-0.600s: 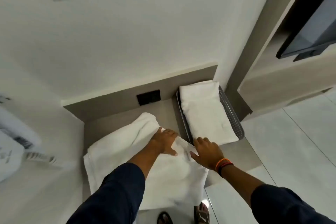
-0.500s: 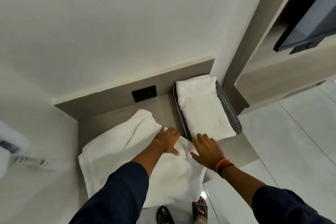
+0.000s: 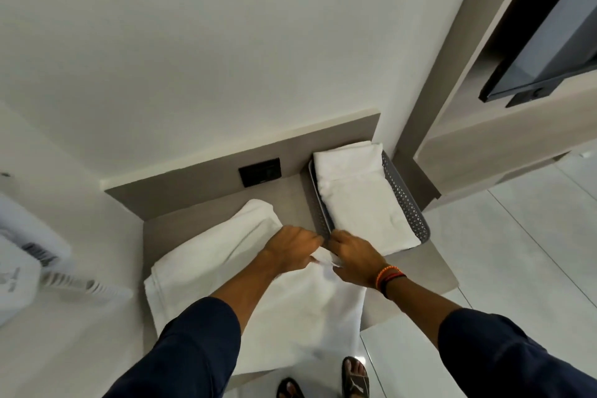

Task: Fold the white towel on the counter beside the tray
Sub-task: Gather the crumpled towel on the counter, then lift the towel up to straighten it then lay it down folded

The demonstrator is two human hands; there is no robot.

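A white towel lies spread on the grey counter, its near part hanging over the front edge. My left hand and my right hand meet at the towel's right edge, close to the tray. Both pinch the same raised bit of towel between their fingertips. The grey perforated tray stands to the right on the counter. A second folded white towel rests in it.
A black wall socket sits in the backsplash behind the towel. A white appliance with a coiled cord is at the left. A dark screen hangs at the upper right. Sandalled feet show on the tiled floor below.
Both hands lay flat on the towel, a little apart. They have come together and closed on its right edge, lifting a small piece of cloth.
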